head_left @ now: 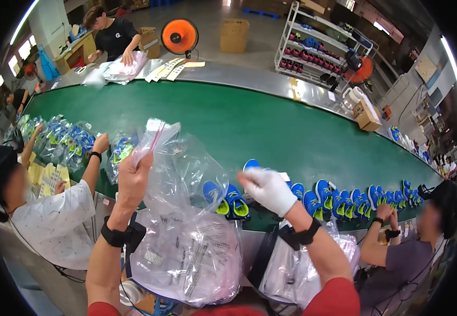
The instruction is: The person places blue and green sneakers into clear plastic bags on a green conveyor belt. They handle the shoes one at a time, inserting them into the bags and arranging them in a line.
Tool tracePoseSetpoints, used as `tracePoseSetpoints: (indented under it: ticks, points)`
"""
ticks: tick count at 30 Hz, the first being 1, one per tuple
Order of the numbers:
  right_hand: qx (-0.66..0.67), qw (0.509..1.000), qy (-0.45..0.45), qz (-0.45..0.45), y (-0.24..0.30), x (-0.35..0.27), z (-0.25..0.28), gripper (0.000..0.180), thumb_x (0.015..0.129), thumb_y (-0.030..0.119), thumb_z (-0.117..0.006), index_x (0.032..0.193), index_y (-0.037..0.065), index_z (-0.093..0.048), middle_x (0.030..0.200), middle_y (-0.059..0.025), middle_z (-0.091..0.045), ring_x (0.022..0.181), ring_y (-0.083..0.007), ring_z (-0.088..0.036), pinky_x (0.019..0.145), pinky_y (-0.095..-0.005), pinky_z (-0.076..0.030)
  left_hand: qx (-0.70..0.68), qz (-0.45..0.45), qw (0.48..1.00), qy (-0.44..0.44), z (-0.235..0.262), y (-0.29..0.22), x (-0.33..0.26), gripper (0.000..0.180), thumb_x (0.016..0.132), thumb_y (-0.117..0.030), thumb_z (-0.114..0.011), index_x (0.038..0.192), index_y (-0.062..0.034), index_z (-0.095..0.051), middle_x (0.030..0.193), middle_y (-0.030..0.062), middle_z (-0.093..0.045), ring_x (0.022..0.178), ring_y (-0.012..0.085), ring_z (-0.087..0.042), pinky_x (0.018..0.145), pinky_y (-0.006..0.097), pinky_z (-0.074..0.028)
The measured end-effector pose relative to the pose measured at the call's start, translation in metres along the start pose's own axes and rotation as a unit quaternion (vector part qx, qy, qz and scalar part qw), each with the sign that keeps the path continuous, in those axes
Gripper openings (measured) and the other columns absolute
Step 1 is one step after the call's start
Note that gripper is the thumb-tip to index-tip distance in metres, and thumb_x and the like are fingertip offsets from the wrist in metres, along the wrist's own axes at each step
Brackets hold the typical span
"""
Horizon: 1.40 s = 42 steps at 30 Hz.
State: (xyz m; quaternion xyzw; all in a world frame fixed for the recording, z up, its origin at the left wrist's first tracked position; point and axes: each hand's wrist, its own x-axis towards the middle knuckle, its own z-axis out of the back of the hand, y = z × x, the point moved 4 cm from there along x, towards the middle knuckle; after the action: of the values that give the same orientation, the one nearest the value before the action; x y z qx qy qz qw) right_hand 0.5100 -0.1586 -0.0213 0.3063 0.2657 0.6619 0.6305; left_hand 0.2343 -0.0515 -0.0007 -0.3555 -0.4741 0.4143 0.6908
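My left hand [135, 176], bare and closed, pinches the upper edge of a clear plastic bag [186, 168] near its red strip. The bag hangs to the right of that hand, loose and spread out, its lower part over a stack of bags. My right hand [270, 192], in a white glove with bare fingertips, is held above the belt's near edge. Its fingers are bunched and slightly blurred; whether anything is between them is hidden. Between my hands stand a blue shoe with a lime lining [237, 201] and its mate, partly behind the bag film. Another blue shoe [251, 165] is just behind my right fingertips.
A green conveyor belt [212, 108] crosses in front. Blue shoes [339, 203] line its near edge to the right; bagged shoes [62, 134] lie left. Two stacks of plastic bags [186, 258] are near me. Co-workers sit on both sides; another person [115, 37] stands across the belt.
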Motion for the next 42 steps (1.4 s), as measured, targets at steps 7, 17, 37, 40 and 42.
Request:
tracePoseSetpoints:
  ticks: [7, 17, 37, 40, 42]
  points:
    - [-0.211, 0.910, 0.353, -0.054, -0.114, -0.009, -0.152, 0.035, 0.076, 0.036, -0.058, 0.102, 0.013, -0.062, 0.089, -0.0138, -0.065, 0.084, -0.0324, -0.063, 0.072, -0.0412, -0.049, -0.012, 0.001, 0.999, 0.050, -0.016, -0.014, 0.000, 0.016, 0.089, -0.015, -0.057, 0.084, -0.0001, -0.057, 0.066, -0.0067, -0.043, 0.060, 0.0032, -0.035, 0.051, 0.021, -0.028]
    - [0.252, 0.918, 0.064, -0.300, -0.111, -0.005, -0.088, 0.028, 0.086, 0.032, -0.055, 0.091, 0.005, -0.061, 0.076, -0.0081, -0.062, 0.072, -0.0167, -0.062, 0.062, -0.0280, -0.049, 0.006, 0.016, 0.999, 0.049, -0.027, -0.016, -0.003, 0.009, 0.087, -0.009, -0.055, 0.087, -0.0004, -0.058, 0.062, -0.0051, -0.042, 0.058, 0.0043, -0.037, 0.050, 0.023, -0.031]
    - [-0.388, 0.842, 0.125, 0.354, 0.072, -0.108, 0.001, 0.014, 0.070, 0.020, -0.058, 0.071, 0.007, -0.063, 0.066, -0.0109, -0.059, 0.073, -0.0281, -0.058, 0.065, -0.0387, -0.044, -0.038, -0.127, 0.984, 0.115, -0.185, -0.120, -0.013, 0.008, 0.076, -0.001, -0.052, 0.082, 0.0013, -0.056, 0.063, 0.0203, -0.053, 0.055, 0.0192, -0.050, 0.053, 0.036, -0.044]
    - [-0.270, 0.916, 0.207, 0.211, 0.059, -0.098, -0.012, 0.009, 0.068, 0.016, -0.058, 0.069, 0.008, -0.063, 0.065, -0.0112, -0.058, 0.085, -0.0259, -0.058, 0.071, -0.0384, -0.045, 0.062, -0.197, 0.941, 0.269, -0.210, -0.130, -0.026, 0.011, 0.073, -0.001, -0.052, 0.083, -0.0015, -0.056, 0.065, 0.0198, -0.056, 0.055, 0.0296, -0.056, 0.051, 0.038, -0.045]
    - [-0.198, 0.951, 0.197, 0.129, 0.038, -0.088, -0.008, 0.011, 0.068, 0.019, -0.061, 0.072, 0.009, -0.062, 0.068, -0.0101, -0.058, 0.082, -0.0248, -0.058, 0.068, -0.0375, -0.046, 0.118, -0.311, 0.839, 0.431, -0.226, -0.162, -0.074, 0.016, 0.071, -0.003, -0.054, 0.086, -0.0034, -0.054, 0.062, 0.0197, -0.056, 0.057, 0.0351, -0.058, 0.050, 0.042, -0.045]
